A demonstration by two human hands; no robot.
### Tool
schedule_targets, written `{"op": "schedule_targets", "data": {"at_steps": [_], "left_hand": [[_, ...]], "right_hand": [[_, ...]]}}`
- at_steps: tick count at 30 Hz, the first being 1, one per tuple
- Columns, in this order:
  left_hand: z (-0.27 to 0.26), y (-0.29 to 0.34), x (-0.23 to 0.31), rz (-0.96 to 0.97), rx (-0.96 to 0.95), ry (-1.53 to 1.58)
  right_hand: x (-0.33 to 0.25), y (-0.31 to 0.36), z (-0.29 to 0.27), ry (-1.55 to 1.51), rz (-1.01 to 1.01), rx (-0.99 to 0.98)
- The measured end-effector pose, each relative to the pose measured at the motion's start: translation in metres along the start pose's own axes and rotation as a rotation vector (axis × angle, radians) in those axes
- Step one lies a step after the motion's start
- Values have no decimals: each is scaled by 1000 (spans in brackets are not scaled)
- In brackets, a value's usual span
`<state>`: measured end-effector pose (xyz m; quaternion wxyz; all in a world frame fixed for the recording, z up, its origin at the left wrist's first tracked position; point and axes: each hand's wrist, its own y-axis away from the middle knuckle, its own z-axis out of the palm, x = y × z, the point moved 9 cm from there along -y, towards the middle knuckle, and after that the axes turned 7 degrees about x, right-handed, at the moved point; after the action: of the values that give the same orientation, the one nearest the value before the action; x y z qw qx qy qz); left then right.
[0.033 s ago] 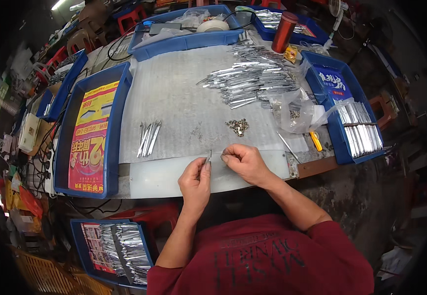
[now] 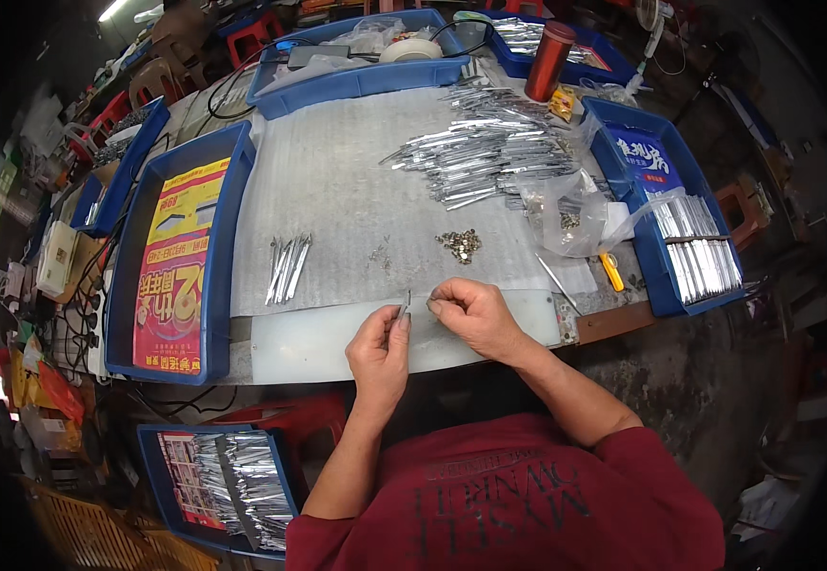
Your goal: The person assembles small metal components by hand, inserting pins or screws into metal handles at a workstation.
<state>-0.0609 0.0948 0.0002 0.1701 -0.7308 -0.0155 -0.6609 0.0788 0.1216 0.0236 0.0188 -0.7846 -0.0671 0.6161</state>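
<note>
Your left hand (image 2: 379,350) pinches a thin metal strip (image 2: 407,301), tip up, above the near edge of the white board (image 2: 304,344). Your right hand (image 2: 478,319) is curled just beside it; whether its fingertips grip anything, I cannot tell. Beyond your right hand sits a pile of small bits (image 2: 459,246); off to the left lies a bunch of strips (image 2: 288,270). Farther out you have a large heap (image 2: 489,147) of strips, with blue trays (image 2: 218,257) on both sides.
</note>
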Motion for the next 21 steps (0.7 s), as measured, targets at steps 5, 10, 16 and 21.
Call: {"op": "schedule_targets", "data": {"at_steps": [5,10,16,21], "left_hand": [[7,9,-2,-143,-33,122],[17,15,-6,-280,-81,252],[26,18,0,-257,-133,297],[29,19,1,-277,-153,307]], "right_hand": [[-2,5,-2,-29,-55,41],[-5,10,-4,-30,-108,73],[-11,12,-6,-13,-134,89],[-10,13,-7,-11,-145,99]]}}
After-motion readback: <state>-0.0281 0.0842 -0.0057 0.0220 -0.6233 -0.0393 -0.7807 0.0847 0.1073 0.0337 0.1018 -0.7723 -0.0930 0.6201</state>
